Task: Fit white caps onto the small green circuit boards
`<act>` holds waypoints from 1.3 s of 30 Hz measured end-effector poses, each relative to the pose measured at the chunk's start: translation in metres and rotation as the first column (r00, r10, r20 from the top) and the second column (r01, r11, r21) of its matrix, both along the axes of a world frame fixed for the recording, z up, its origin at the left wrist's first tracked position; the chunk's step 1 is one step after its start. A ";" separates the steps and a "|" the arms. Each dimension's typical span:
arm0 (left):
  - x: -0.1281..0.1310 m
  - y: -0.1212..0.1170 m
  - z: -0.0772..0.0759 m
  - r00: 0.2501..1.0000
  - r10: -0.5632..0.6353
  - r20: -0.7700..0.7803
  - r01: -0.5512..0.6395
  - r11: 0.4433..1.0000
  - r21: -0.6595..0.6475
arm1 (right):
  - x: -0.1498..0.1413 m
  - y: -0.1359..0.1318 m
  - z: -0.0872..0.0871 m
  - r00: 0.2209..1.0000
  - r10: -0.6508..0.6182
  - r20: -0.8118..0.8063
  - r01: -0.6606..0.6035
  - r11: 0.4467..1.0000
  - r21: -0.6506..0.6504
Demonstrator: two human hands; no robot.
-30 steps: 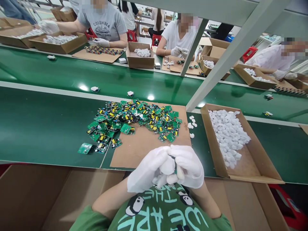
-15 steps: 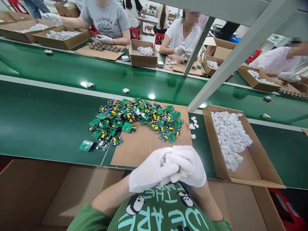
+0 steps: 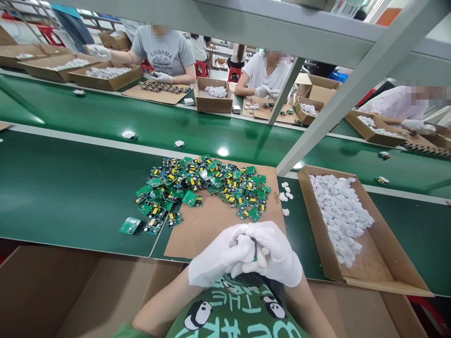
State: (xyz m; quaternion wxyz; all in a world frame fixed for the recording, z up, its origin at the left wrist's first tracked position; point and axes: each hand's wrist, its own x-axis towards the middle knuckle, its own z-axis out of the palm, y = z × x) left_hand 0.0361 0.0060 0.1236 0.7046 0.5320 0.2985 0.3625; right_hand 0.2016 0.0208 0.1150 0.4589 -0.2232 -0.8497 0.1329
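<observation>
Hands, left hand (image 3: pixel 220 256) and right hand (image 3: pixel 276 253), pinch green-edged piece (image 3: pixel 256 250), clearer than before; bare cardboard (image 3: pixel 202 223) beyond.

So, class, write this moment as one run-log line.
left hand and right hand: gloved, together on green-edged part, mostly hidden | circuit boards: piled ahead | white pieces: in open box at right
</observation>
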 end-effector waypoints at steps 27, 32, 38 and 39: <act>-0.091 0.065 -0.079 -0.073 0.741 -0.668 -0.050 0.666 0.744 | 0.055 0.070 -0.012 0.648 -0.325 0.689 0.678 0.659 -0.327; -0.083 0.068 -0.073 -0.146 0.723 -0.675 -0.055 0.676 0.735 | 0.048 -0.046 -0.048 0.666 -0.257 0.700 0.687 0.577 -0.441; -0.063 0.052 -0.064 0.003 0.850 -0.526 -0.157 0.520 0.840 | 0.041 -0.061 -0.072 0.792 -0.343 0.506 0.609 0.497 -0.618; -0.059 0.048 -0.064 0.054 0.861 -0.506 -0.159 0.508 0.847 | 0.041 -0.057 -0.070 0.830 -0.331 0.449 0.558 0.508 -0.656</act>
